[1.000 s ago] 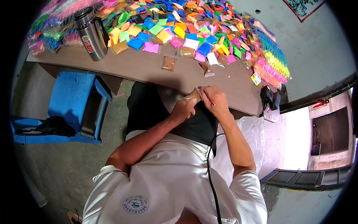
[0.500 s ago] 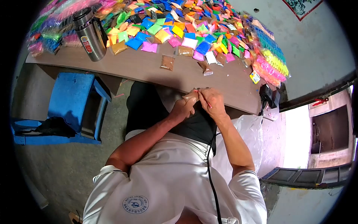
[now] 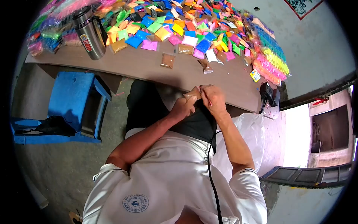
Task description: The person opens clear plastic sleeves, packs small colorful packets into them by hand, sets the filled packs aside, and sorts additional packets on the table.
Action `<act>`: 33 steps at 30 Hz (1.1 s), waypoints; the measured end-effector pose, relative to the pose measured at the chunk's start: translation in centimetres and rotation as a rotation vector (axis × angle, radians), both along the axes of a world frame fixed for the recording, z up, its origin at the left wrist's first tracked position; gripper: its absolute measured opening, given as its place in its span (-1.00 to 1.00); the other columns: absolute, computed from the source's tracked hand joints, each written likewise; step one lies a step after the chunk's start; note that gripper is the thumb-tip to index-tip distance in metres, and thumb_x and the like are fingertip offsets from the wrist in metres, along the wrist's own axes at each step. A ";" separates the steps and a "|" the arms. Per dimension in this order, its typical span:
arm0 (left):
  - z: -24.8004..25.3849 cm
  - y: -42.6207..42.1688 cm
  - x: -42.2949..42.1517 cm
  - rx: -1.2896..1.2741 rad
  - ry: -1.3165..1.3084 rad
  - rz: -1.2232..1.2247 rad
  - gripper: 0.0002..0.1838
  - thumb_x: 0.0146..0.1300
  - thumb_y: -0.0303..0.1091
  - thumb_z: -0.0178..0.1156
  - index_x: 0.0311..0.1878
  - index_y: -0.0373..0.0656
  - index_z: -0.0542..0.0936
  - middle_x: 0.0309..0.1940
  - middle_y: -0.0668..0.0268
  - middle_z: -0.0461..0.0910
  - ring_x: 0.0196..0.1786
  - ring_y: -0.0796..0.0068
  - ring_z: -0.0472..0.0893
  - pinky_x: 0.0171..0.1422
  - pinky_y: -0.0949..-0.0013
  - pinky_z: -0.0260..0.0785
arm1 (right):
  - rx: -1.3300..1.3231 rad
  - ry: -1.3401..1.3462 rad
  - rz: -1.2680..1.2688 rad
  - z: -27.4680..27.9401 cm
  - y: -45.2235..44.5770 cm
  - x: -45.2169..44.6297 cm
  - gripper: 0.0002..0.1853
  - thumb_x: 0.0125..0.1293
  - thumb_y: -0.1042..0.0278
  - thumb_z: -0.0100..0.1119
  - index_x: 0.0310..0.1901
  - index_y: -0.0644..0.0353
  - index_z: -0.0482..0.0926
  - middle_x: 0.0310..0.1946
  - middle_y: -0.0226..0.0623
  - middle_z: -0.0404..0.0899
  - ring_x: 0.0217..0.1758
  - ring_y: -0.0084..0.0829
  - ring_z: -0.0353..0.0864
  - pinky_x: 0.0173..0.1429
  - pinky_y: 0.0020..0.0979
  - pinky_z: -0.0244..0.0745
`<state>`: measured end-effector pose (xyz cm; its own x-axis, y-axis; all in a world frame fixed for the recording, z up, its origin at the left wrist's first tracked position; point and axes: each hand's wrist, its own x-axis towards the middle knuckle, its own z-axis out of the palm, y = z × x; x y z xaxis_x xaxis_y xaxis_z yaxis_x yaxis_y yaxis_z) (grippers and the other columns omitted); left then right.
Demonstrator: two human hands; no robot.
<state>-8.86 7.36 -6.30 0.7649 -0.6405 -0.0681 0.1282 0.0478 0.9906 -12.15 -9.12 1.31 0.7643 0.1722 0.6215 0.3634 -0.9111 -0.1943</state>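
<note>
Just off the table's front edge, above my lap, my left hand pinches a small brown packet in clear film. My right hand is closed at the packet's right end, around a thin reddish-pink item that shows only in part. On the table beyond my hands lie a flat brown packet and a twisted brown packet. Behind them spreads a large heap of coloured packets.
A steel flask stands on the table at the left. Bundled bags and a black device are at the right. A blue stool stands left of my legs, and a clear plastic bag hangs at the right.
My right hand has shifted slightly and turned at the packet's end. The brown packet shows more between my hands than half a second ago. The things on the table keep their places.
</note>
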 end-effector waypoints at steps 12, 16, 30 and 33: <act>0.9 -0.1 0.0 -0.047 -0.021 0.036 -0.51 0.43 0.03 -0.04 -0.29 -0.25 0.58 -0.68 0.33 0.49 -0.66 0.54 0.44 -0.52 0.41 0.31 | -0.059 0.058 0.089 0.6 0.1 0.1 -0.92 0.13 0.53 0.26 -0.33 0.24 0.58 -0.45 -0.14 0.58 -0.32 -0.12 0.60 -0.21 -0.19 0.48; 0.5 0.1 0.0 0.010 0.008 0.011 -0.50 0.43 0.05 -0.04 -0.31 -0.25 0.58 -0.68 0.33 0.49 -0.66 0.54 0.44 -0.52 0.42 0.30 | -0.024 0.042 0.067 -0.3 -0.5 0.8 -0.95 0.18 0.53 0.22 -0.31 0.27 0.58 -0.47 -0.10 0.56 -0.33 -0.07 0.58 -0.21 -0.17 0.47; 1.2 0.2 -0.1 -0.016 0.044 -0.005 -0.47 0.42 0.09 -0.03 -0.22 -0.29 0.59 -0.62 0.31 0.55 -0.64 0.56 0.44 -0.50 0.46 0.30 | 0.095 0.161 0.127 1.0 0.0 -0.1 -0.93 0.25 0.51 0.19 -0.28 0.30 0.63 -0.45 -0.05 0.59 -0.37 -0.04 0.60 -0.23 -0.20 0.50; -0.8 -0.1 0.1 0.031 -0.022 -0.007 -0.51 0.41 0.05 -0.03 -0.31 -0.22 0.59 -0.71 0.38 0.45 -0.67 0.56 0.40 -0.52 0.41 0.29 | 0.139 0.132 0.063 0.8 -1.1 0.8 -0.93 0.26 0.49 0.18 -0.30 0.29 0.63 -0.46 -0.05 0.58 -0.37 -0.04 0.59 -0.25 -0.19 0.49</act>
